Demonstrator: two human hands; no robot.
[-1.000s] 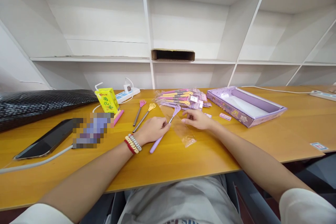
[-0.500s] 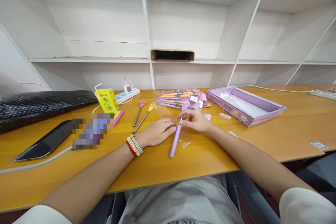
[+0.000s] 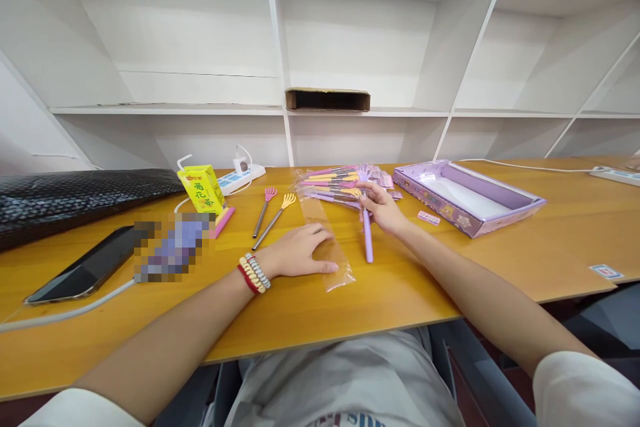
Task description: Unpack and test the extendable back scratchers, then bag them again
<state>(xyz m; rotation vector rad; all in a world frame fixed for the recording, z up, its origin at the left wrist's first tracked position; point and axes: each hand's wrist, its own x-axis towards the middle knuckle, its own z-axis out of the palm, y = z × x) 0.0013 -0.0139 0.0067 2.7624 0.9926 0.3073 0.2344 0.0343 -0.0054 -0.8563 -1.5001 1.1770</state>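
White cubby shelving (image 3: 357,33) stands behind a glossy orange-brown wooden tabletop (image 3: 400,310). The hands are apart, well in from its near edge. The left hand (image 3: 300,250) lies palm down with fingers loosely spread, its thumb over a long clear plastic sleeve (image 3: 341,277), perhaps to steady it; whether it presses is unclear. The right hand (image 3: 381,207) pinches a slim lilac claw-headed scratcher (image 3: 369,240) near the upper end of its handle. Held there, the claw points to the far edge and the handle's butt to the near edge, a grip that probably makes aiming easy.

A pink-clawed metal rod (image 3: 261,217) and a yellow-clawed metal rod (image 3: 268,229) lie side by side left of centre, seemingly set apart from the heap of packaged scratchers (image 3: 327,181) near the far edge. Right of that heap, an open lilac cardboard tray (image 3: 435,203) sits toward the far edge, likely out of the hands' way. A small pink printed card (image 3: 429,218) lies just before it.
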